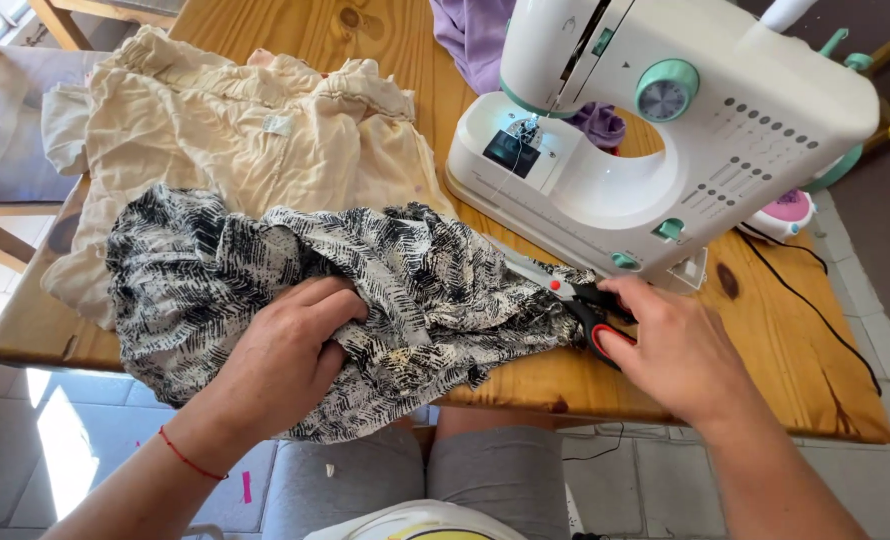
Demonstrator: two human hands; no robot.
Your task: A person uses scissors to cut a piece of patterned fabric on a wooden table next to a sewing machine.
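**Scissors meeting patterned cloth beside the sewing machine**

The right hand [680,345] is closing around the black-and-red handles of the scissors [575,300], fingers threaded into the loops, just in front of the sewing machine [665,130]. The blades are pointing away from the machine's front edge and lying against the black-and-white patterned fabric [415,290]. The left hand [290,360] is pressing down on that fabric, fingers curled and bunching it, well to the left of the machine; a thin red cord [190,460] is circling the wrist.

The cloth is lying crumpled, so cutting well here seems to call for flattening and tensioning the part near the blades, keeping the left fingers clear of the cutting line, and making sure only the intended layer is sitting between the blades. Whether the blades are biting cloth at this instant is hard to tell.

Behind the patterned fabric, left of the machine, a cream garment [235,130] is lying in loose folds. Purple cloth [475,35] is sitting behind the machine and showing under its arm. The wooden surface [805,350] is carrying everything; a black cable [815,300] is trailing across it to the right of the machine, near a small pink-and-white object [787,212]. Below the surface's edge, grey floor tiles [55,430] are catching sunlight, and the person's grey-clad knees [415,480] are showing.
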